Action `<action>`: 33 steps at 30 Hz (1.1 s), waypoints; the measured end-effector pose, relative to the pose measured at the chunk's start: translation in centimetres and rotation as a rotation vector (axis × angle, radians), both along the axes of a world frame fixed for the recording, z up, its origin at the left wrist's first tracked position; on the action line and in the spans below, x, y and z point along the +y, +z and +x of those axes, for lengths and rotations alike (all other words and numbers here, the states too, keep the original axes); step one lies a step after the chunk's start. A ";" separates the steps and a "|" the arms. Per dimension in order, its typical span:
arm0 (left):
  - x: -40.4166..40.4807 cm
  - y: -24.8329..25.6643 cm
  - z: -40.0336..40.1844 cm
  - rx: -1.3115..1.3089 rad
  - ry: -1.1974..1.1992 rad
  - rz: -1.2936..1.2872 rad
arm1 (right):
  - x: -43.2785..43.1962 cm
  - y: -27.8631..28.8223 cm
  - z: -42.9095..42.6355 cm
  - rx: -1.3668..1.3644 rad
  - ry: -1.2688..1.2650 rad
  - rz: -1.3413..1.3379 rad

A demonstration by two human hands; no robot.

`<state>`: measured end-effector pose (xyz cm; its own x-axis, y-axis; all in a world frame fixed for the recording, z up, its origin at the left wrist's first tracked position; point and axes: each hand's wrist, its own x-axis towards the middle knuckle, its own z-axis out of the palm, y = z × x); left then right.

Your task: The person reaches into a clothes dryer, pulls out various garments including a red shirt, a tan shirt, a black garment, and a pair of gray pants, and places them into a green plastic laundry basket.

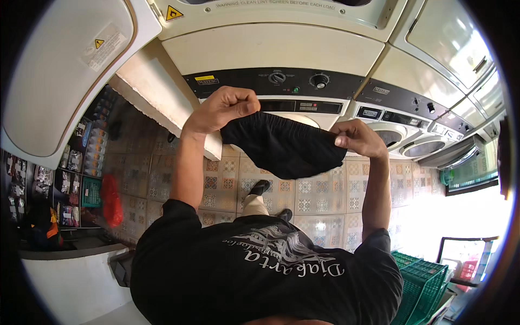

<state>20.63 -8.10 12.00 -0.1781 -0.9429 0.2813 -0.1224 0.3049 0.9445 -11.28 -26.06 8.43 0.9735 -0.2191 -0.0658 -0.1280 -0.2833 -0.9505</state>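
A small black garment (284,144) with a gathered, elastic-looking upper edge hangs stretched between my two hands. My left hand (223,107) pinches its upper left corner between thumb and fingers. At the other end of that edge, my right hand (359,138) grips the corner a little lower down. The cloth sags in the middle and hangs free above the tiled floor (317,191). Behind it stands a Maytag stacked machine, its black control panel (300,83) bearing two knobs. The garment partly hides the round door of the lower machine.
An open dryer door (69,61) juts in at upper left, above a pale wall edge (162,113). More front-loading machines (390,134) line the right. Green plastic crates (422,284) are stacked at lower right. Shelves of packets (69,183) and a red plastic bag (110,201) are at left.
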 end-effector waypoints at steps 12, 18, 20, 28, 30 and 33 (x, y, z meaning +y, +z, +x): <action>7.7 -1.4 -2.1 -0.234 0.110 0.210 | 3.3 -0.8 1.6 -0.110 -0.116 -0.118; 12.3 -0.9 -6.1 -0.429 0.175 0.273 | 12.9 -2.1 8.5 -0.519 0.169 -0.261; 15.1 -3.1 -5.4 -0.283 0.174 0.310 | 16.4 0.3 9.2 -0.108 0.339 -0.172; 25.8 -5.6 0.5 -0.354 0.062 0.487 | 18.0 -3.2 9.5 -0.283 0.116 0.044; 28.0 -5.5 1.1 -0.347 0.094 0.432 | 19.9 -2.8 11.0 0.051 -0.012 -0.143; 29.5 -5.6 0.6 -0.317 0.069 0.322 | 25.8 -3.0 15.7 -0.252 0.103 -0.290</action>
<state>21.20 21.43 6.38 -0.1417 -0.9861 -0.0866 -0.4301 -0.0175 0.9026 4.37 -0.31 5.40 0.9690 -0.0936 0.2285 0.1425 -0.5435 -0.8272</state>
